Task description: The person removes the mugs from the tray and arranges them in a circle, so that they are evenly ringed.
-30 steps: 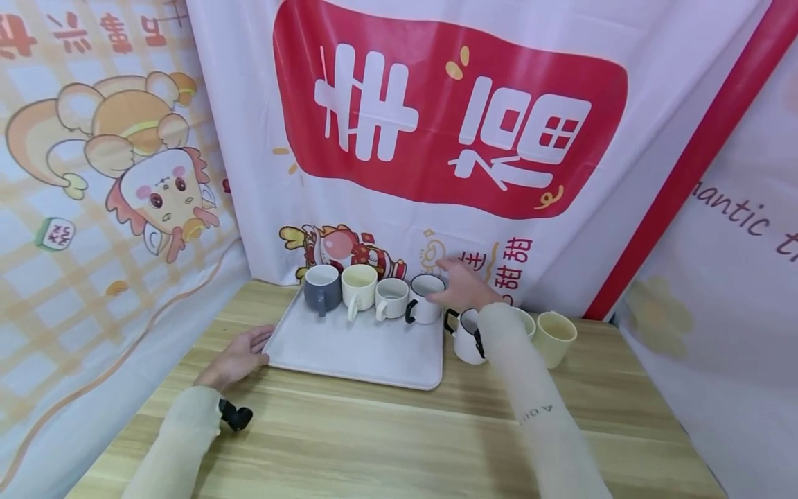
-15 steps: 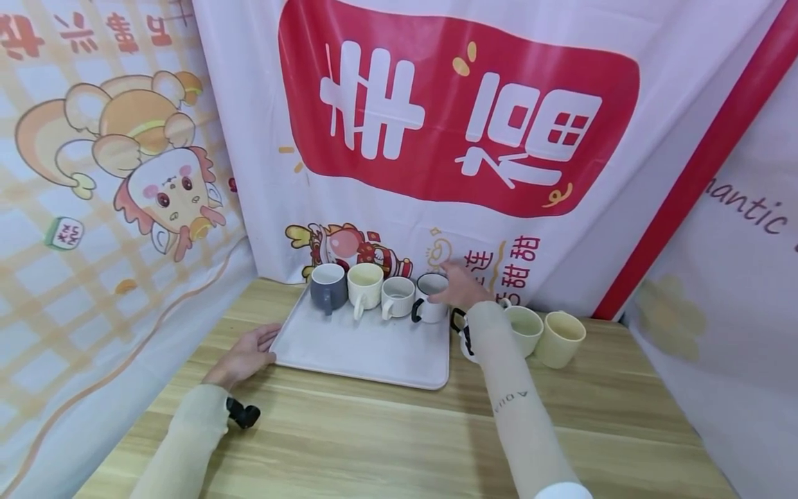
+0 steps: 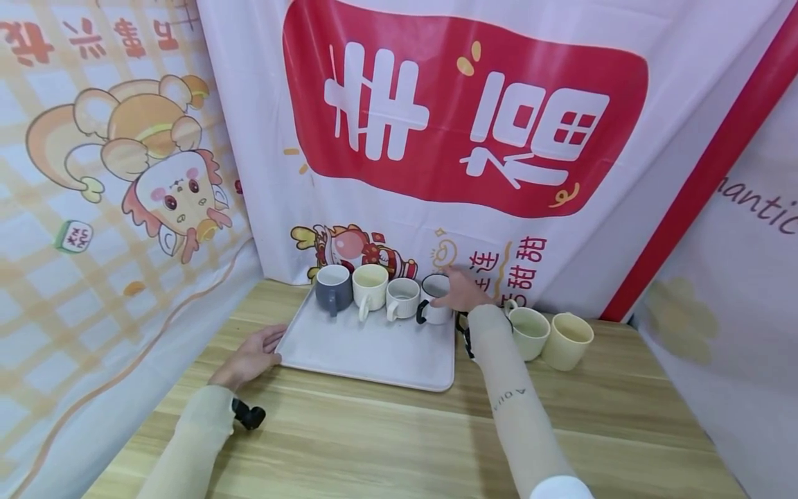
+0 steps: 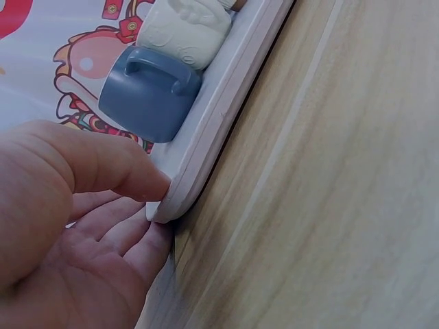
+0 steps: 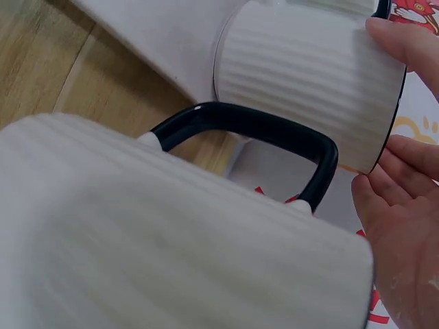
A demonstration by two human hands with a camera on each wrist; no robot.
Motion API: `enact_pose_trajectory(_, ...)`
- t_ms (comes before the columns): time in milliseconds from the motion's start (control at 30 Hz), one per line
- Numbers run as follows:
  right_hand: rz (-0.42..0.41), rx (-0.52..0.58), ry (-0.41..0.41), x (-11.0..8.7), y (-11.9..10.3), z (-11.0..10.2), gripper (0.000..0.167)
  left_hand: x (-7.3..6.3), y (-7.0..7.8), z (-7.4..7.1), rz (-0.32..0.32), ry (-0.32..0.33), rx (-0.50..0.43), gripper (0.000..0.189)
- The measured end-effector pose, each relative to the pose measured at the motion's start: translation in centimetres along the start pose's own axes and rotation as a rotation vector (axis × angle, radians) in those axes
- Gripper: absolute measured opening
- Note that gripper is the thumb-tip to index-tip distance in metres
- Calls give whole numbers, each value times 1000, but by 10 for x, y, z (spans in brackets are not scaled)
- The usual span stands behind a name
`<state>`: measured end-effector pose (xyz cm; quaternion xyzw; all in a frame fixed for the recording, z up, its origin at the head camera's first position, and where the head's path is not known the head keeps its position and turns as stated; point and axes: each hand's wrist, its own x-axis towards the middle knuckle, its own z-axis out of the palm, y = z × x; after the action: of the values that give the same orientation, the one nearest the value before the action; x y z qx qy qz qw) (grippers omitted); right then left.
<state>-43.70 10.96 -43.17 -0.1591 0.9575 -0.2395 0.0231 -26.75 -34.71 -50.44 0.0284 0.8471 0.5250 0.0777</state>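
Note:
On the white tray (image 3: 368, 353) a row of mugs stands along the back: a grey-blue mug (image 3: 333, 290), a cream mug (image 3: 370, 287), a small white mug (image 3: 402, 299) and a white mug with black rim and handle (image 3: 439, 313). My left hand (image 3: 252, 357) pinches the tray's front left corner, thumb on top and fingers underneath. At the tray's back right, my right hand (image 3: 464, 291) grips the black-rimmed mug by its rim; the thumb lies on the near side, fingers behind. In the right wrist view this mug (image 5: 302, 82) shows fine ridges.
Right of the tray, a second white ridged mug with a black handle (image 5: 171, 226) is mostly covered by my right forearm in the head view. Beside it stand a pale green mug (image 3: 528, 334) and a yellow mug (image 3: 569, 341). A printed cloth (image 3: 374, 208) hangs behind the wooden table (image 3: 374, 443).
My right hand has come slightly closer around the black-rimmed mug, and its forearm has swung left over the second black-handled mug. The head view has shifted a little; the left hand keeps the tray corner.

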Motion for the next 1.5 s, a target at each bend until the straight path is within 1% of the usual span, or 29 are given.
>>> enact_pose_trajectory(200, 26, 84, 51, -1, 0, 4, 97, 1, -2, 2, -18, 4, -3, 76)
enact_pose_trajectory(333, 31, 135, 43, -6, -3, 3, 96, 0, -3, 1, -26, 0, 2, 76)
enact_pose_trajectory(433, -21, 141, 48, -10, -7, -1, 94, -1, -2, 0, -14, -5, -4, 75)
enact_pose_trajectory(567, -114, 124, 87, -14, -11, -12, 90, 0, -1, 0, 4, -11, 1, 75)
enact_pose_trajectory(667, -145, 127, 94, -18, -15, -24, 90, 1, 0, 0, 8, -15, 7, 76)
enact_pose_trajectory(767, -147, 114, 82, -26, -19, -35, 91, 2, -1, 0, 9, -20, -2, 75)
enact_pose_trajectory(900, -155, 75, 55, -39, -24, -51, 88, 2, -2, 0, 13, -22, 3, 76)
enact_pose_trajectory(1067, -180, 65, 20, -60, -28, -75, 86, 2, -4, 0, 27, -19, 23, 76)
enact_pose_trajectory(1167, -202, 67, 6, -73, -28, -92, 85, 2, -5, -1, 21, -23, 23, 75)
enact_pose_trajectory(1233, -212, 54, -5, -83, -26, -103, 85, 2, -4, -1, 17, -26, 26, 75)
enact_pose_trajectory(1400, -178, 20, -35, -110, -18, -128, 89, 1, -2, 0, 3, -18, 49, 76)
enact_pose_trajectory(1500, -183, 11, -42, -130, -10, -142, 91, 1, 0, -1, -4, -20, 54, 76)
